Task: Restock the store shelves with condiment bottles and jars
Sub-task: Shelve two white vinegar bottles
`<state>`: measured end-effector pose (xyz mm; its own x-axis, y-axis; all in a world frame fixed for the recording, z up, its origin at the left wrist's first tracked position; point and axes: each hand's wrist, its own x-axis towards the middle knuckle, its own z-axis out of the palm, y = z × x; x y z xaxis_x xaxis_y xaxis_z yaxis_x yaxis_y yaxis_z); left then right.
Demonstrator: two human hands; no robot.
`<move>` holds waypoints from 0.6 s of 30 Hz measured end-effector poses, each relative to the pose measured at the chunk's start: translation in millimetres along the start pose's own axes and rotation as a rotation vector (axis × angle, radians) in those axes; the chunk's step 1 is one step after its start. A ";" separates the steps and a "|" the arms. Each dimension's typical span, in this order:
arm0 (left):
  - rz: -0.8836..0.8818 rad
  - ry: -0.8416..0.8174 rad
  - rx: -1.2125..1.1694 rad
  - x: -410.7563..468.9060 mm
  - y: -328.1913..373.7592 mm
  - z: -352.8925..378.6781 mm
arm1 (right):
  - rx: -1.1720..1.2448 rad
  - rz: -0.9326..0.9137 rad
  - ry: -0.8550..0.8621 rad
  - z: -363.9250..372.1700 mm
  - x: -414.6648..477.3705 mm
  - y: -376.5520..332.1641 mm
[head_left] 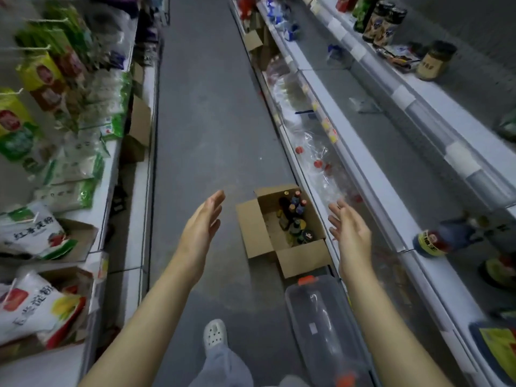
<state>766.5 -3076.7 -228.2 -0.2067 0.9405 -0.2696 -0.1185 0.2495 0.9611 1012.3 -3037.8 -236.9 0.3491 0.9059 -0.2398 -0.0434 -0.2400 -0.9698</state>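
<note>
Bottles for the shelves stand upright in the open cardboard box on the aisle floor, caps towards the camera, bunched in a row along the box's shelf-side wall, while the rest of the box floor is bare. The box lies lengthwise along the aisle, flaps folded out, and it shows between the two hands and a little beyond their fingertips, well below them. The left hand hovers over the floor on the aisle side of the box, palm turned in towards it, fingers straight and pressed together, holding nothing. The right hand hovers on the shelf side of the box, over the lowest shelf edge, palm facing the box, fingers loosely extended and slightly spread, also holding nothing. Both forearms reach forward, roughly parallel, framing the box. Since the bottles sit against the wall closest to the right hand, that hand looks the nearer one for a pick. The reach would be down and slightly inward, onto a cap or neck from above, because the bottles' long axes run vertically. The left hand would have to cross the bare part of the box to reach them. On the shelves rising beside the box, a few jars and bottles stand far apart, so the restocking seems to have much left to do
</note>
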 end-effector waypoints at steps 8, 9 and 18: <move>-0.149 -0.167 0.133 109.1 -8.2 -3.2 | -0.024 0.093 0.235 43.6 51.5 34.9; -0.155 -0.194 0.160 122.1 -8.7 3.6 | -0.027 0.107 0.254 45.4 60.8 39.4; -0.281 -0.368 0.310 238.1 -27.3 87.7 | -0.083 0.234 0.329 46.1 171.1 76.5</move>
<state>805.7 -2839.4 -313.4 0.1509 0.8325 -0.5330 0.1828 0.5064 0.8427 1025.6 -2885.1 -354.2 0.6198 0.6668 -0.4137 -0.0860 -0.4663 -0.8804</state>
